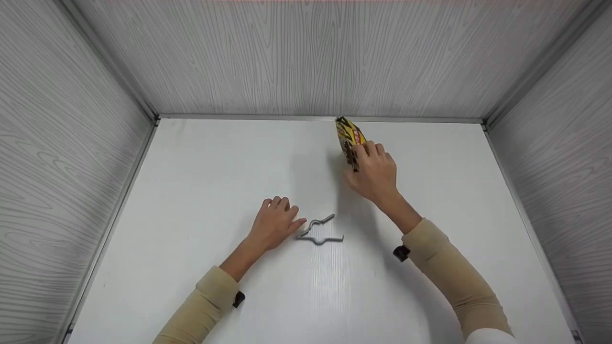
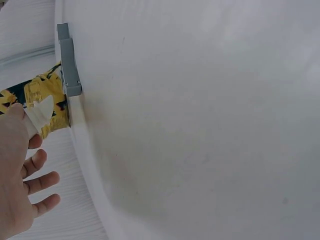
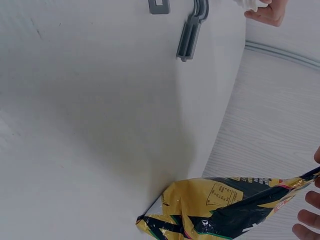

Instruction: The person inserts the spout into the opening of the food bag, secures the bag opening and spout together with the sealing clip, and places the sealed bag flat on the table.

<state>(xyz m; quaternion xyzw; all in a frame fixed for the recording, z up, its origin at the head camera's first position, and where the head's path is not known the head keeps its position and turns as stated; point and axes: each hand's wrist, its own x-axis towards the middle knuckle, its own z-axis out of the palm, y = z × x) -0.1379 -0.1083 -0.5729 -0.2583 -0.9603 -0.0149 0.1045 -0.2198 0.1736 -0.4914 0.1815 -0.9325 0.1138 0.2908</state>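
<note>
My right hand (image 1: 377, 173) grips the gathered edge of a yellow and black snack bag (image 1: 350, 133) near the back of the table. The bag (image 3: 220, 207) hangs below the fingers, crumpled and shiny. Between left thumb and forefinger, a small white plastic piece with a pointed tip (image 2: 41, 112) is pinched; its kind does not show. The other fingers of the left hand (image 1: 272, 223) are spread loosely. Just right of that hand lie two grey, narrow bars with a bend in the middle (image 1: 319, 240), set in a V like a spread bag clip.
A white tabletop (image 1: 201, 167) spreads under both hands. Grey wood-grain panels stand along its back (image 1: 306, 62), left (image 1: 57, 143) and right (image 1: 559, 143). A small black device (image 1: 401, 253) sits at the right cuff, and a similar black device (image 1: 239, 299) at the left.
</note>
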